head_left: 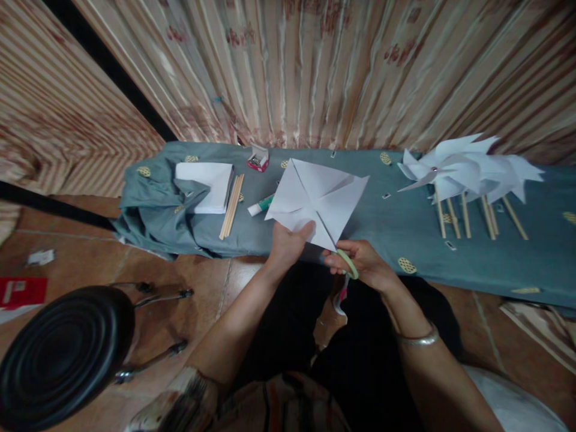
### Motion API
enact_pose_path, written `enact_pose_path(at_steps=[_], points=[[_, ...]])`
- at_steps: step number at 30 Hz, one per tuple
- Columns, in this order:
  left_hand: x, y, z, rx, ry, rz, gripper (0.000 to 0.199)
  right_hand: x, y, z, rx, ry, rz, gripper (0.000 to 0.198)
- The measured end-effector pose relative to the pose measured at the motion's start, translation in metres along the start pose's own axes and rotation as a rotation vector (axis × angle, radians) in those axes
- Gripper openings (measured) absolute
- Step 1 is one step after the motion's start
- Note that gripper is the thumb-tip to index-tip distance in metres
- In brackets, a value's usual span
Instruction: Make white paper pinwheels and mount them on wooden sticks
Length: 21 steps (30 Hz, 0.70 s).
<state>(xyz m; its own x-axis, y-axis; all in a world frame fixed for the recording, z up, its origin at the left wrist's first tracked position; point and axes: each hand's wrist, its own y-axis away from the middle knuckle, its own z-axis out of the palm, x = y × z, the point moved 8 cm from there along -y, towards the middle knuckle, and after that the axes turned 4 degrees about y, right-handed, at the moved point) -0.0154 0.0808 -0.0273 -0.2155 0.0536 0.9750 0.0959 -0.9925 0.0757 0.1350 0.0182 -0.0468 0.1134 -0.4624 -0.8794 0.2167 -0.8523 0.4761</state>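
My left hand (pixel 290 243) pinches the near left edge of a white square paper sheet (pixel 326 195), thumb on top. Slits run from the corners of the sheet toward its middle. My right hand (pixel 360 261) is closed around scissors with a light green handle (pixel 347 264), at the corner of the paper nearest me. The paper and my fingers hide the blades. Under the sheet's left side lies a glue tube (pixel 261 206) with a white cap and green body. Left of it are several wooden sticks (pixel 231 207) and a stack of white paper (pixel 216 186).
Finished white paper pinwheels (pixel 468 168) on wooden sticks lie at the right of the cloth-covered table (pixel 382 228). A small red box (pixel 258 159) of metal pins stands at the back. A black round stool (pixel 67 354) is on the floor at left. Striped curtains (pixel 292 72) hang behind.
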Motion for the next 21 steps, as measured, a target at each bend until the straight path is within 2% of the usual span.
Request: enact_pose_path(at_steps=[8, 21], points=[[-0.0035, 0.0042, 0.0019, -0.012, 0.012, -0.037, 0.041, -0.0046, 0.0019, 0.0010, 0.008, 0.024, -0.004, 0.049], [-0.0030, 0.0028, 0.0032, -0.024, -0.011, -0.003, 0.043, -0.0011, 0.0006, -0.0033, 0.005, 0.079, -0.046, 0.047]])
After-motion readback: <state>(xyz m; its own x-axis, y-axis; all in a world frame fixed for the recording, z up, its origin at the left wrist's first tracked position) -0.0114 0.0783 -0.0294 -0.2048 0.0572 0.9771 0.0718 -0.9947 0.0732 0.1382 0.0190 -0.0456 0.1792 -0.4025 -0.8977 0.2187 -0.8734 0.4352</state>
